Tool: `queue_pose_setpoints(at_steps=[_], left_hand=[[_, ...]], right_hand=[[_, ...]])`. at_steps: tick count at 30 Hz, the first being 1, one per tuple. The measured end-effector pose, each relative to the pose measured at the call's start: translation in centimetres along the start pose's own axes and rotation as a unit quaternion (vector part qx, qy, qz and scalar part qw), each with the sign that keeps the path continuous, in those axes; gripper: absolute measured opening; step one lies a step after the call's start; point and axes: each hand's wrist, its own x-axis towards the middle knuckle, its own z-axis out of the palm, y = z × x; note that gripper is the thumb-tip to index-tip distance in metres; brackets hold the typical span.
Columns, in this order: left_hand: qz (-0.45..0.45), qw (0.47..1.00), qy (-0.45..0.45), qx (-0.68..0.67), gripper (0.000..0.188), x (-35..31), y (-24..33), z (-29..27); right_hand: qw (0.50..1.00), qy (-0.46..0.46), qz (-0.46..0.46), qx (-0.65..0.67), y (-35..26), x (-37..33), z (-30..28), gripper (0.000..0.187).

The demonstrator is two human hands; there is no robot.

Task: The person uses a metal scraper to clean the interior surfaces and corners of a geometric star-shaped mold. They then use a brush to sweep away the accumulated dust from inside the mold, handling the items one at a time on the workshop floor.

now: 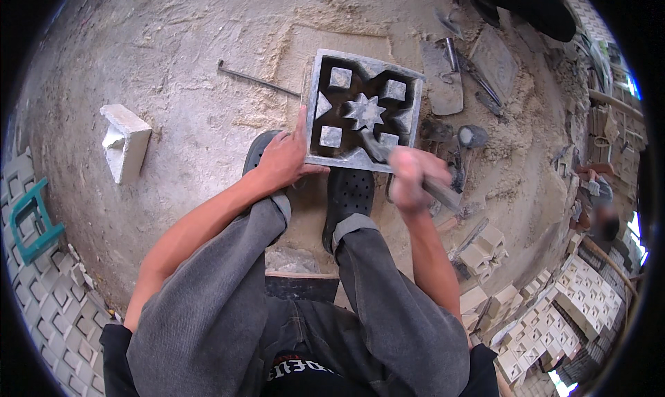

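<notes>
Gripping in head view: R hand [413,179] w/ fingers wrapped round a motion-blurred tool's [440,192] handle, its dark end at near edge of sq. grey mould [352,101]. L hand [280,156] touches mould's near-L corner, thumb & index spread apart along its sides. Mould's just in front of dk shoes [350,193]; thin bent rod [260,79] on sandy floor [194,23] to its L, wh. block [135,148] farther L.
</notes>
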Motion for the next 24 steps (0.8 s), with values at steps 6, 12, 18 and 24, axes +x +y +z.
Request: queue_pose_setpoints(at_steps=[6, 12, 18, 24], left_hand=[[0.009, 1.0, 0.018, -0.024, 0.132, -0.2, -0.2, 0.3], [-0.011, 1.0, -0.011, -0.021, 0.133, -0.1, 0.1, -0.2], [-0.007, 1.0, 0.012, -0.021, 0.133, -0.3, 0.3, -0.3], [0.003, 1.0, 0.009, -0.021, 0.133, -0.2, -0.1, 0.2]], right_hand=[[0.999, -0.037, 0.024, -0.031, -3.4, 1.5, 0.6, 0.03], [0.997, 0.027, -0.042, -0.052, -0.9, 0.3, 0.3, 0.027], [0.997, 0.004, 0.067, -0.045, -2.7, 1.5, 0.0, 0.028], [0.998, -0.032, -0.001, -0.046, -0.5, -0.1, 0.5, 0.024]])
